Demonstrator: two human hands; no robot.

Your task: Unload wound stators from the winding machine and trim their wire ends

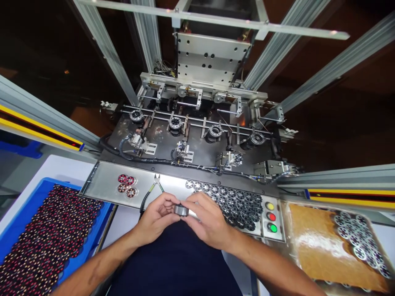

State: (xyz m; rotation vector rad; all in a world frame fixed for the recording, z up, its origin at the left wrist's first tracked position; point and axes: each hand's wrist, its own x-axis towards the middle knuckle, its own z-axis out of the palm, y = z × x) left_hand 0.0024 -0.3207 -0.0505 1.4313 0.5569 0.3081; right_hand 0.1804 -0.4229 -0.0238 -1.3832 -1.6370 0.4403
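Observation:
Between my two hands, close to my body, is a small round metal ring-shaped part point(181, 210) with a grey side wall. My left hand point(159, 216) pinches it from the left, and my right hand point(206, 216) grips its right side with fingers and thumb. Its inside is hidden from me. Just beyond my left hand lie cutting pliers point(154, 185) with dark and green handles on the metal tray point(105, 183). Past my right hand, rows of similar round metal parts point(237, 201) cover the tray. Several red-and-copper wound round parts point(127, 185) sit at its left.
Ahead stands a machine with several round fixtures point(214, 133) beneath a metal press plate point(212, 59). Yellow, red and green buttons point(271, 216) are at right. A blue bin point(46, 183) of wound parts is left; a brown sheet point(321, 246) with metal parts is right. Yellow safety bars point(40, 127) flank.

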